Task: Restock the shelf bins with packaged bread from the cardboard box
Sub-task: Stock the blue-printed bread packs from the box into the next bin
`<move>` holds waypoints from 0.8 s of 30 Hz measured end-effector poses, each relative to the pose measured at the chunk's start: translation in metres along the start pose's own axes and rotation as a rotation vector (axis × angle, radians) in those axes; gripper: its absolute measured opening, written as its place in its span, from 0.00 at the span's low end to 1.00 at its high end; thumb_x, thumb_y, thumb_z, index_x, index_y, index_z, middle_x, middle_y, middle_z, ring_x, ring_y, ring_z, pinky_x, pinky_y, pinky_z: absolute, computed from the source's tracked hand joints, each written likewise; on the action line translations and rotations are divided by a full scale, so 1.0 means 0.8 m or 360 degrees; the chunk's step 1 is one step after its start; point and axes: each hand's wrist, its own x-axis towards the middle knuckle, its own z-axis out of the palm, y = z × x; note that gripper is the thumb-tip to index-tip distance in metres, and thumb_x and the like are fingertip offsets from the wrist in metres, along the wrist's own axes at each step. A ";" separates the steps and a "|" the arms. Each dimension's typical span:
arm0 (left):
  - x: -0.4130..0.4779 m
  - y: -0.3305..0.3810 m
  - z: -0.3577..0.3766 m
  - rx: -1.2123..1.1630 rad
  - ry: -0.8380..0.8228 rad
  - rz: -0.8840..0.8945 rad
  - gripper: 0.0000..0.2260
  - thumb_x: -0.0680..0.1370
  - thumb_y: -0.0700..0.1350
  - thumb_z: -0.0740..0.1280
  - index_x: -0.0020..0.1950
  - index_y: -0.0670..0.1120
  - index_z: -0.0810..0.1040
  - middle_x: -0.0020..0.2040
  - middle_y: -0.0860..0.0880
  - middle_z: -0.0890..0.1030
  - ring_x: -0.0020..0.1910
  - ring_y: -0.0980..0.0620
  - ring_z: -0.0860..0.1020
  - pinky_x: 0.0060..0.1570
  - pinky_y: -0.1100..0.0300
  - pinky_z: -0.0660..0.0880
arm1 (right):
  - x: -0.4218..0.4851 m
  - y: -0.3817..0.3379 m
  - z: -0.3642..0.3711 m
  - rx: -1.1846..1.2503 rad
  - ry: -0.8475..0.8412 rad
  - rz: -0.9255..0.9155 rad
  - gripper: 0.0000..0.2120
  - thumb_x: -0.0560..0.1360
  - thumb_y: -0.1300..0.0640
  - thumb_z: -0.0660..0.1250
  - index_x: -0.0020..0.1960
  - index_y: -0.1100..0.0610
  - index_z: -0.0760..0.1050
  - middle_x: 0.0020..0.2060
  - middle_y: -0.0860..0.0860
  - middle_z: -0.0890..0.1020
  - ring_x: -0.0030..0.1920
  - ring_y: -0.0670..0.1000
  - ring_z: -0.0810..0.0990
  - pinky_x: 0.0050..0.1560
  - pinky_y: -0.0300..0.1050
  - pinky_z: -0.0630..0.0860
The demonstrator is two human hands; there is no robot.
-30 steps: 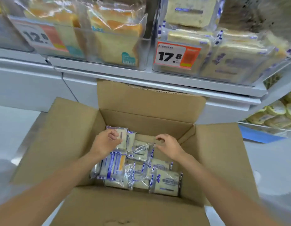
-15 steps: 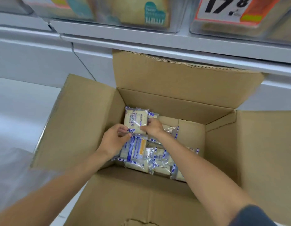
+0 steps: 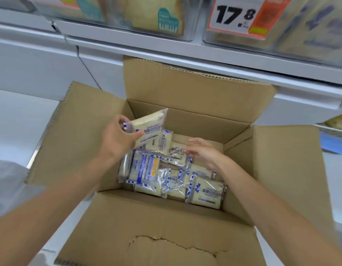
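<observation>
Head view: at centre frame one bread pack (image 3: 149, 129) is pinched in the left hand (image 3: 118, 137) and held above the remaining packs (image 3: 202, 191) in the cardboard box (image 3: 86, 135). The right hand (image 3: 202, 150) is spread loosely over them, gripping nothing. Much is judged left to move. The way to the shelf bins (image 3: 281, 35) along the top edge is partly barred by the rear flap (image 3: 185, 83).

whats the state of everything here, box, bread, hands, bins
brown cardboard box: open, flaps out, partly full
clear blue-striped bread pack: raised, tilted, in left hand
left hand: grips that pack
right hand: open, above boxed packs
other bread packs: lying jumbled in box
clear plastic shelf bins: holding bread
</observation>
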 end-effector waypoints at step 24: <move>0.003 0.005 0.007 -0.0019 -0.0339 0.0116 0.06 0.77 0.47 0.71 0.51 0.46 0.78 0.45 0.52 0.82 0.46 0.54 0.81 0.43 0.59 0.76 | -0.073 -0.053 -0.036 -0.0774 -0.0124 -0.0455 0.18 0.75 0.69 0.68 0.60 0.52 0.76 0.51 0.51 0.82 0.48 0.46 0.80 0.52 0.37 0.77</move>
